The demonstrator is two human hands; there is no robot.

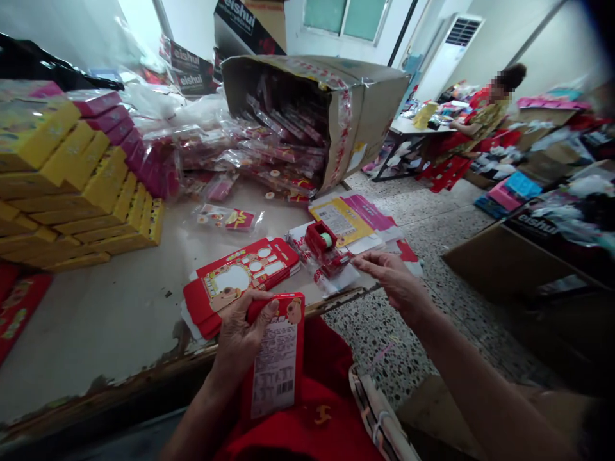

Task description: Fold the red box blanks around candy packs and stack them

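Observation:
My left hand (245,326) is wrapped around an upright red box (276,365), its thumb lying on the printed back panel with a barcode. Pinched together, the fingertips of my right hand (391,278) are right beside the cutter end of a red tape dispenser (323,243); whatever is between them is too small to make out. A roll of pale tape sits in the dispenser, which rests on clear plastic packets (331,278). Behind my left hand lies a stack of flat red cartons (245,275) with white window shapes and a cartoon bear.
Yellow boxes (81,192) are stacked at left, with magenta boxes (110,118) behind. A cardboard carton (369,109) lies on its side, spilling plastic-wrapped packets (269,157). Yellow and purple sheets (358,218) lie near the table's right edge. Across the speckled floor, a person (485,121) sits at another table.

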